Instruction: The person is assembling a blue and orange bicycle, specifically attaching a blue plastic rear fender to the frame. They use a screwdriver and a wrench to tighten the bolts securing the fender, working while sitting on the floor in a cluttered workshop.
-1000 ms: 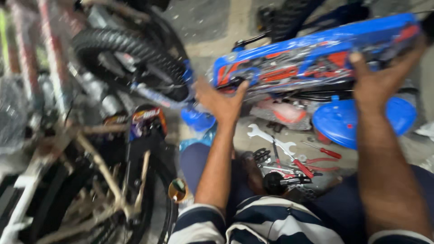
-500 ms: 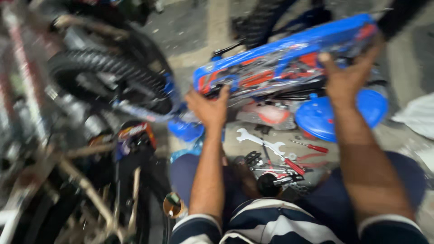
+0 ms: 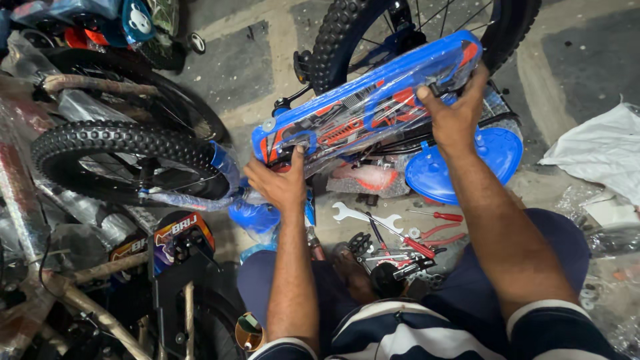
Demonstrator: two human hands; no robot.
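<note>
Grey concrete floor (image 3: 267, 60) with pale painted bands runs under everything, crowded with small bicycles. Left of the blue bicycle frame (image 3: 367, 107), a knobby-tyred wheel (image 3: 123, 160) of another wrapped bike lies tilted, its parts bound in clear plastic. Behind the frame stands a second knobby wheel (image 3: 340, 40) with blue spokes showing. The frame itself, blue with red and orange graphics under plastic film, is held slanting above the floor, its higher end to the right. Just below the frame's right end sits a round blue disc (image 3: 493, 160), and right of that a crumpled white sheet (image 3: 600, 153). The left hand (image 3: 280, 183) grips the frame's lower end, thumb up against it, fingers curled beneath. The right hand (image 3: 457, 117) clasps the upper end, thumb laid over the top. Below the frame, a silver spanner (image 3: 367, 217) lies beside what seem to be red-handled screwdrivers (image 3: 437, 217) and pliers, near the person's knees.
</note>
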